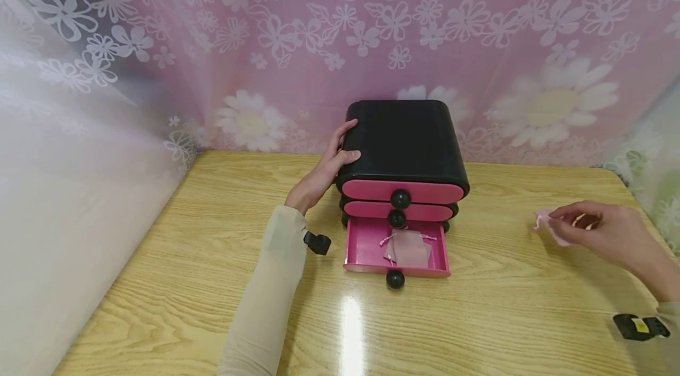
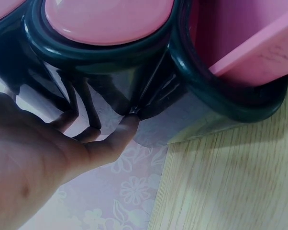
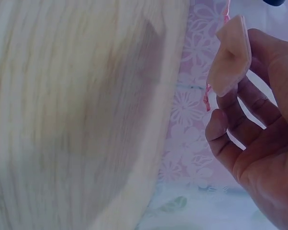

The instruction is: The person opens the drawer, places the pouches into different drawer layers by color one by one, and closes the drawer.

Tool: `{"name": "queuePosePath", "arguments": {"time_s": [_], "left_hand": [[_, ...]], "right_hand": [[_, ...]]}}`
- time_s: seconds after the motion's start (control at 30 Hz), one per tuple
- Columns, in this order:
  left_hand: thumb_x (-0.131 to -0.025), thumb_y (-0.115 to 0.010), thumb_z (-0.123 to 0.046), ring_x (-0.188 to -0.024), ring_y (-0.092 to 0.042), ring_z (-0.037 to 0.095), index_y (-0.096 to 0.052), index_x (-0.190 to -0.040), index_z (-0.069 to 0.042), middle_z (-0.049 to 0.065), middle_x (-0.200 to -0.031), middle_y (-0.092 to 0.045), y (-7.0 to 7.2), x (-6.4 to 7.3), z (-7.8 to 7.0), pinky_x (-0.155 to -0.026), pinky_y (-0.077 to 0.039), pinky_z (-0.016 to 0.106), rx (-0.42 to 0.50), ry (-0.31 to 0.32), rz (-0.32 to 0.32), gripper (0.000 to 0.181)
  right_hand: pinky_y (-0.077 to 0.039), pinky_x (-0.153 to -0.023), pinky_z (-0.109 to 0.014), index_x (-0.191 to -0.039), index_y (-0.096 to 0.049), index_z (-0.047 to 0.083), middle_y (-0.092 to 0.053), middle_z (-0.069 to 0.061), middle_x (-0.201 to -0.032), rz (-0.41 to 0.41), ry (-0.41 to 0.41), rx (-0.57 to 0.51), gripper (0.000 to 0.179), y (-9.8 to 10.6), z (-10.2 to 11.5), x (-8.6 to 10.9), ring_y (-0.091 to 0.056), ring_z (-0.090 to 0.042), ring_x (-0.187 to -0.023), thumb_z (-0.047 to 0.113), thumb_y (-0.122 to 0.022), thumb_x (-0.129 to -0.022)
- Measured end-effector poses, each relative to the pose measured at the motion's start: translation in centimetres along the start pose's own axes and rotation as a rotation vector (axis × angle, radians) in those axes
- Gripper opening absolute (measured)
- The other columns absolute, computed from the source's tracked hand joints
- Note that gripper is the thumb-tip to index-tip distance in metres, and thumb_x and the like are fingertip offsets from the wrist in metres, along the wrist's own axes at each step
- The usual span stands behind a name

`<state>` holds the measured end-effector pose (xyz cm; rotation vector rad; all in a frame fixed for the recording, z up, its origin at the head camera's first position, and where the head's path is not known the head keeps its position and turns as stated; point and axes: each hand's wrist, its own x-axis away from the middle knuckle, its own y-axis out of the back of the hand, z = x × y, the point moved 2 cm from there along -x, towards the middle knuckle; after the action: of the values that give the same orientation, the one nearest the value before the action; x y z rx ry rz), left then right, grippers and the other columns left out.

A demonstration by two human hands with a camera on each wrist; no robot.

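Observation:
A small black drawer unit point(image 1: 402, 139) with pink drawer fronts stands on the table, its bottom drawer point(image 1: 366, 244) pulled out. Inside that drawer lie pale pink drawstring pouches point(image 1: 410, 249), overlapping one another. My left hand point(image 1: 325, 172) rests on the unit's left side; the left wrist view shows its fingertips point(image 2: 130, 120) touching the glossy black wall. Over the table at the right, my right hand point(image 1: 605, 231) pinches a small pink drawstring pouch point(image 3: 232, 57) between thumb and fingers. The pouch's pink cords dangle in the right wrist view.
The two upper drawers point(image 1: 361, 190) are closed, with round black knobs point(image 1: 401, 199) at the front. Behind the wooden table point(image 1: 202, 281) hangs a pink flowered curtain point(image 1: 319, 69), close to the back of the unit. A white curtain point(image 1: 69, 187) hangs along the left edge.

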<state>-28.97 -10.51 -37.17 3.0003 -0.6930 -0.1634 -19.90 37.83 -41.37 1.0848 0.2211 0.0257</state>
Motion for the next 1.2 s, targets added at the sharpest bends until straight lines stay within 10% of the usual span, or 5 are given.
{"name": "queuePosePath", "arguments": {"time_s": [0.73, 1.2], "left_hand": [[-0.097, -0.050, -0.037, -0.148, -0.038, 0.025, -0.022, -0.155, -0.052, -0.006, -0.168, -0.019, 0.1, 0.1, 0.0, -0.116, -0.038, 0.058, -0.004, 0.005, 0.001, 0.067], [-0.096, -0.050, -0.038, -0.148, -0.038, 0.024, -0.023, -0.155, -0.053, -0.006, -0.167, -0.020, 0.0, 0.0, 0.1, -0.118, -0.037, 0.057, -0.012, 0.000, -0.004, 0.066]], "right_hand": [[-0.042, -0.054, -0.018, -0.100, -0.079, 0.015, -0.066, 0.018, -0.078, -0.027, 0.084, -0.076, 0.011, 0.1, 3.7, 1.3, -0.056, 0.002, -0.063, 0.016, -0.079, -0.089], [-0.042, -0.057, -0.011, -0.096, -0.078, 0.024, -0.065, 0.021, -0.076, -0.098, 0.307, -0.062, 0.028, -0.5, 7.4, 1.6, -0.055, 0.006, -0.064, 0.002, -0.083, -0.079]]}}
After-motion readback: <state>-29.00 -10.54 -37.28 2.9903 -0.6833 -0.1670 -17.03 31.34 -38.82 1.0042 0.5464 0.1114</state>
